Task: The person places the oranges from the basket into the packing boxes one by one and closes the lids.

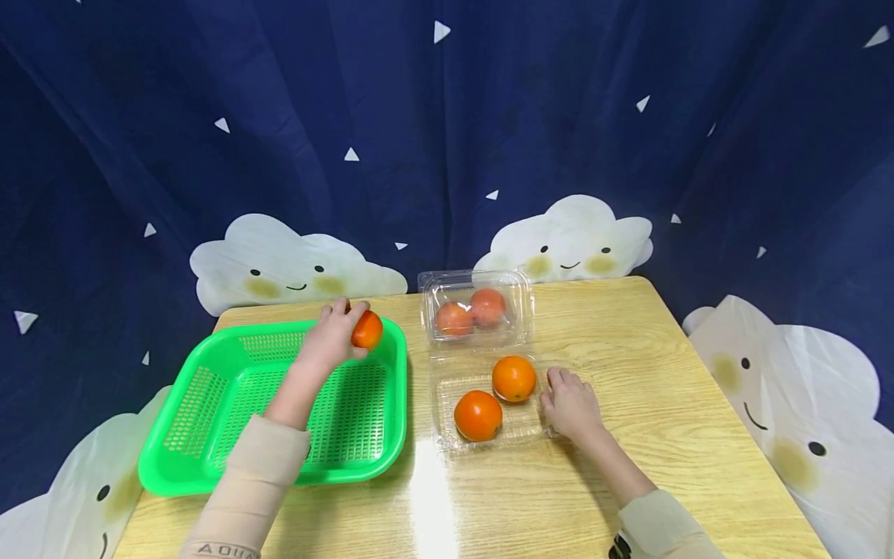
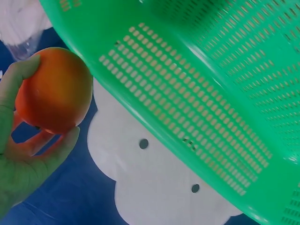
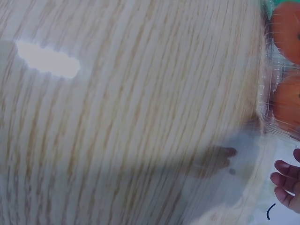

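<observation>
My left hand (image 1: 330,338) grips an orange fruit (image 1: 366,329) over the far right corner of a green mesh basket (image 1: 174,411). In the left wrist view, the fingers (image 2: 28,159) curl round the fruit (image 2: 54,91) beside the basket wall (image 2: 211,93). A clear plastic clamshell tray (image 1: 520,428) lies open at the table's centre, with two orange fruits (image 1: 514,378) (image 1: 478,415) in its near half. Its far half (image 1: 433,283) shows two more fruits (image 1: 455,318) (image 1: 487,307). My right hand (image 1: 569,404) rests on the table against the tray's right edge, fingers (image 3: 286,180) loosely bent.
The wooden table (image 1: 663,373) has bare room on its right and along the front. The basket holds nothing visible. A dark blue curtain with white clouds (image 1: 566,237) hangs behind and around the table.
</observation>
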Demonstrator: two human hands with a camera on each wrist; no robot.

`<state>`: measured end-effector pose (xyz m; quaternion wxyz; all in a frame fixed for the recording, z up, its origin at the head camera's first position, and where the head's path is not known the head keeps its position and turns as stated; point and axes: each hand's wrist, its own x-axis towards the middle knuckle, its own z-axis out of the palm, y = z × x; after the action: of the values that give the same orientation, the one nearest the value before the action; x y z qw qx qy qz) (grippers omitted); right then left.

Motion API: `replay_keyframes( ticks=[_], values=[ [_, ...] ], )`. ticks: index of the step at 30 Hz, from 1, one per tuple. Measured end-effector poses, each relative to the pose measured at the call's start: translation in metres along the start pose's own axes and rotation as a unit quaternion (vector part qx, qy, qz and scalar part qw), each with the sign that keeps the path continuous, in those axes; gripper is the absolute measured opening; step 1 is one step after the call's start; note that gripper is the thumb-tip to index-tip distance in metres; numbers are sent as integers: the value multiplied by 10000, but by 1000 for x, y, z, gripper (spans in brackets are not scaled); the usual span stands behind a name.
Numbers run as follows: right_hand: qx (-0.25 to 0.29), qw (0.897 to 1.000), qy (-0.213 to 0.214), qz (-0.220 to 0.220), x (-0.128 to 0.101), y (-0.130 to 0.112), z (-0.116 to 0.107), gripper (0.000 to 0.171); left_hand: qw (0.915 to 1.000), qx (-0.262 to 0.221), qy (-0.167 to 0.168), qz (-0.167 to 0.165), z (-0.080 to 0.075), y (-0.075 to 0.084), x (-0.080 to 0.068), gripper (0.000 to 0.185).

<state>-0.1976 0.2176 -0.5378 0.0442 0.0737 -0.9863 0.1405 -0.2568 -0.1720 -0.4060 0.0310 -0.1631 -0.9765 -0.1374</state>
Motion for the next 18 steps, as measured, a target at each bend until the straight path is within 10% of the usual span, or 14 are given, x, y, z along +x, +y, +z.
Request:
replay_keyframes(
  ticks=[18],
  values=[
    [-19,10000,53,-21,0,2,1,25,9959,84,393,812,25,40,9,70]
  ],
)
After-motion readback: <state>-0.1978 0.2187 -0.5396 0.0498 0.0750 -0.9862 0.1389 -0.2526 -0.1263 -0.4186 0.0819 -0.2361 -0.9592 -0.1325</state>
